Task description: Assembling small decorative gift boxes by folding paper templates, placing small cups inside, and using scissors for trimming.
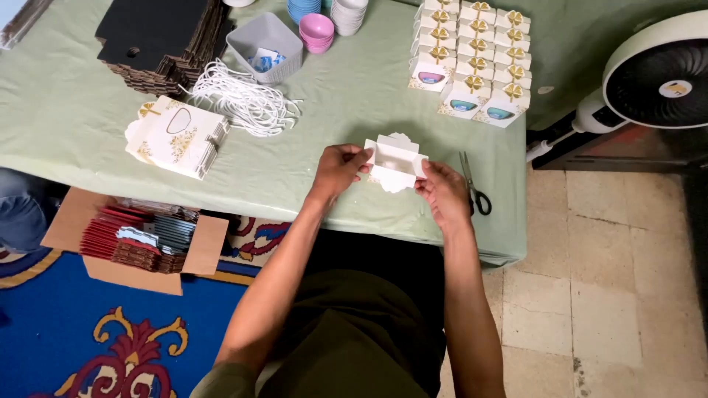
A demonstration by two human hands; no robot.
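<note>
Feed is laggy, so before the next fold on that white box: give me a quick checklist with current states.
1. Left hand grips the white box: ok.
2. Right hand grips its other side: ok.
3. Box open side faces up: ok.
4. Scissors lie apart from the box: ok, though close to the right hand.
5. Bottom flaps locked: cannot tell.
6. Finished boxes stand away from the hands: ok.

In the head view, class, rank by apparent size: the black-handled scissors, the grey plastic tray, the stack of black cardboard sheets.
1. Stack of black cardboard sheets, largest.
2. Grey plastic tray.
3. Black-handled scissors, smallest, though nearest the camera.
</note>
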